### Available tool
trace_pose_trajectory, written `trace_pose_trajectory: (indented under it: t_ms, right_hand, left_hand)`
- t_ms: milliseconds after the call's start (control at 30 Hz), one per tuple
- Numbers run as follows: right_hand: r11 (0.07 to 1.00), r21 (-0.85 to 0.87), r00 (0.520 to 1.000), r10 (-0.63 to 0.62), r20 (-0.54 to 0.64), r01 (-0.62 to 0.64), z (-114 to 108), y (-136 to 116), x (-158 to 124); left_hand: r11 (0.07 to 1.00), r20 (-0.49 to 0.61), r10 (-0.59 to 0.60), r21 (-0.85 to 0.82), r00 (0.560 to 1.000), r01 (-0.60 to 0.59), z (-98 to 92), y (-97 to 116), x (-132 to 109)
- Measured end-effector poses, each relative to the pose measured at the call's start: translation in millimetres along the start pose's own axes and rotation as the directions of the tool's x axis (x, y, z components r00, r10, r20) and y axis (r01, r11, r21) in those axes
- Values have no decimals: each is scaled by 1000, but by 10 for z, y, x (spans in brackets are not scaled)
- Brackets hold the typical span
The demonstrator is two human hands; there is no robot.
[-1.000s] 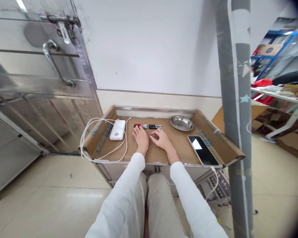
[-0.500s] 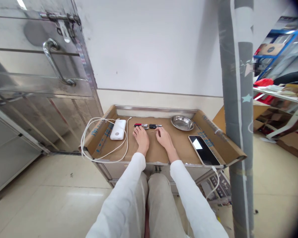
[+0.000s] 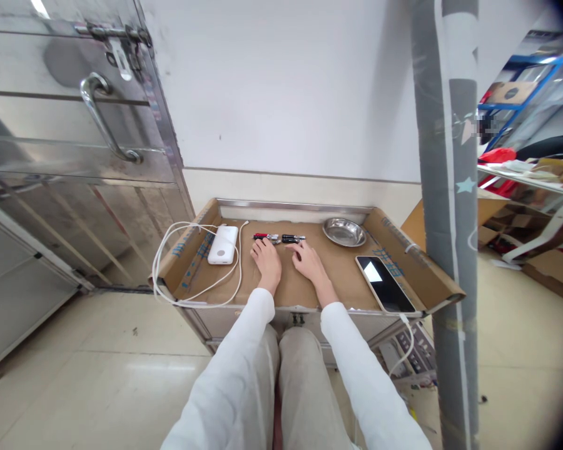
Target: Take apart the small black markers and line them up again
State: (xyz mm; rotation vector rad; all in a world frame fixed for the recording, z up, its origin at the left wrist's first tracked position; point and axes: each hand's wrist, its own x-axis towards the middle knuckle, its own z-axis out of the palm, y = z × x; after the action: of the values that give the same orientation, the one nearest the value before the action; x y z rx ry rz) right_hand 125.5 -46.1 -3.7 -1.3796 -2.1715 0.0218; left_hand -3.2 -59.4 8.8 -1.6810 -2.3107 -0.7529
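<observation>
My left hand (image 3: 266, 261) rests palm down on the cardboard-lined tabletop (image 3: 248, 275), fingers stretched and slightly apart. Its fingertips lie at the near side of a small red slim piece with a shiny end (image 3: 264, 236); a dark piece beside it is partly covered by the fingers. Level with this, to the right, lie small black slim pieces (image 3: 292, 239), whose exact kind is too small to tell. My right hand (image 3: 308, 262) is just below them, index finger extended leftward and the other fingers bent. Nothing shows in its grasp.
A white power bank (image 3: 223, 245) with a looped white cable (image 3: 240, 265) lies at the left. On the right are a round metal dish (image 3: 344, 232) and a phone (image 3: 387, 286) with a cable plugged in. Cardboard side walls (image 3: 406, 259) edge the table; a grey wrapped post (image 3: 455, 250) stands beside it.
My right index finger has stretched out to the left, away from the other fingers. The left hand stays nearly where it was.
</observation>
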Motion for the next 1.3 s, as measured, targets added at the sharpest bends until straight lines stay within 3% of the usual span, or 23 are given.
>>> trace_pose_trajectory:
  t_ms: [300, 533, 700, 833, 933, 1033, 1100, 1200, 1300]
  right_hand:
    - [999, -45, 1000, 17, 5, -17, 30, 19, 7]
    - [989, 144, 997, 26, -69, -16, 49, 85, 24]
    - [992, 123, 999, 1, -46, 4, 38, 83, 29]
    - [994, 102, 998, 47, -43, -42, 40, 63, 112]
    - [965, 246, 991, 116, -72, -95, 42, 96, 190]
    - [794, 576, 961, 272, -47, -196, 10, 202, 202]
    - [599, 758, 934, 356, 35, -257, -49, 286, 152]
    - [338, 886, 911, 368, 187, -318, -188, 351, 27]
    - [165, 901, 890, 305, 340, -401, -340, 314, -68]
  left_hand:
    - [1000, -17, 1, 18, 1000, 0, 24, 0, -4]
    - [1000, -11, -1, 13, 1000, 1, 43, -10, 1]
    - [1000, -7, 10, 4, 1000, -10, 41, -10, 5]
    - [1000, -2, 17, -5, 1000, -17, 27, -19, -6]
    - [999, 11, 29, -29, 1000, -29, 17, -46, -6]
    - [990, 35, 81, -121, 996, -76, 11, -77, 9]
    - [939, 38, 247, -255, 968, -229, 1, -80, 16]
    - [806, 1, 481, -394, 877, -442, -25, -52, 4]
    - [746, -48, 536, -440, 843, -500, -52, -23, -29]
